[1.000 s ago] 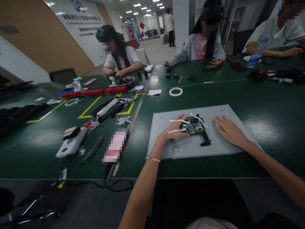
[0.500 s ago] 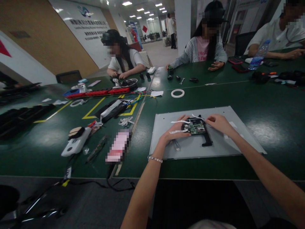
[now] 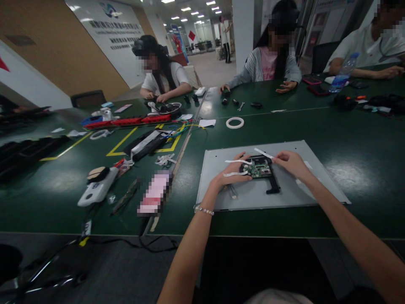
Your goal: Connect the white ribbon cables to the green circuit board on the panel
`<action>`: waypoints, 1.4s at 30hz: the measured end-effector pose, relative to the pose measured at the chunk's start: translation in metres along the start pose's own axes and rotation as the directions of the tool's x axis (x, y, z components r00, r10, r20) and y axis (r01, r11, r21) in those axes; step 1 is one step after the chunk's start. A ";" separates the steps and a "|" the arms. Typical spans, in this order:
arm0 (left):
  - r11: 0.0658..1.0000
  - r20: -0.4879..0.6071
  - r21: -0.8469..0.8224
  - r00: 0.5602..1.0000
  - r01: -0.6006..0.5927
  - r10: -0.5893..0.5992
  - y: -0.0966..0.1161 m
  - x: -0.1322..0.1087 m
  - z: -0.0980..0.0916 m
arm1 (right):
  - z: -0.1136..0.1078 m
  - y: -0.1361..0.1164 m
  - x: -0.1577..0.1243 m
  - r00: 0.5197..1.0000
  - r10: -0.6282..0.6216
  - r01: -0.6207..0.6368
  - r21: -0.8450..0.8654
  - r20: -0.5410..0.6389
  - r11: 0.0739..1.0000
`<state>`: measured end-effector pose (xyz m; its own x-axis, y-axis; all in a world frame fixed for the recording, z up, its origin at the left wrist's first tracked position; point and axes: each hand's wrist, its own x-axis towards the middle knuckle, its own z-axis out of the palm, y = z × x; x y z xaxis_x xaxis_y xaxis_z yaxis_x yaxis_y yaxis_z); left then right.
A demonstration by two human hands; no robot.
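A green circuit board (image 3: 261,169) in a black plastic frame (image 3: 272,184) lies on a pale grey panel (image 3: 240,200). My left hand (image 3: 233,172) is wrapped around the frame's left side, thumb along its near edge. Two white strips (image 3: 236,174) stick out leftward over that hand. At the frame's far right corner, my right hand (image 3: 289,161) pinches the end of another thin white strip (image 3: 263,153), which slants up to the left. Whether these strips are tape or flat cable I cannot tell. A short grey cable (image 3: 233,192) shows below my left wrist.
A white tape roll (image 3: 234,123) lies beyond the panel. Left of it are a phone (image 3: 155,192), a white device (image 3: 97,188), crumpled white scraps (image 3: 165,159) and a black bag (image 3: 147,145). Several people sit around the green table (image 3: 363,143); a water bottle (image 3: 344,74) stands at right.
The strip in my right hand was curved and now runs straighter, its free end slanting up to the left. My left hand keeps its hold on the frame. The view has shifted slightly.
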<state>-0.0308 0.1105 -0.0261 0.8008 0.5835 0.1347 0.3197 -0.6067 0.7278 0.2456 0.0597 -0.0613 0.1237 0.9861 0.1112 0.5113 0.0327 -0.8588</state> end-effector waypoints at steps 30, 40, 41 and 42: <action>0.985 -0.183 -0.171 0.983 -0.025 -0.007 0.030 0.057 -0.002 | -0.001 -0.022 -0.010 0.997 -0.010 -0.017 0.349 0.076 0.937; 0.989 -0.228 -0.145 0.971 0.041 -0.073 0.018 0.046 -0.002 | -0.002 -0.021 -0.012 1.000 0.019 -0.019 0.263 0.001 0.965; 0.990 -0.251 -0.141 0.966 0.029 -0.064 0.018 0.045 -0.002 | -0.001 -0.021 -0.012 1.000 0.006 -0.008 0.249 0.009 0.969; 0.991 -0.282 -0.135 0.957 0.023 -0.061 0.018 0.045 -0.001 | 0.000 -0.022 -0.013 1.000 -0.016 0.012 0.230 0.014 0.973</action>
<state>0.0105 0.1263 -0.0057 0.6043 0.7480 0.2745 0.2669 -0.5146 0.8148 0.2332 0.0463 -0.0438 0.1035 0.9877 0.1175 0.3034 0.0811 -0.9494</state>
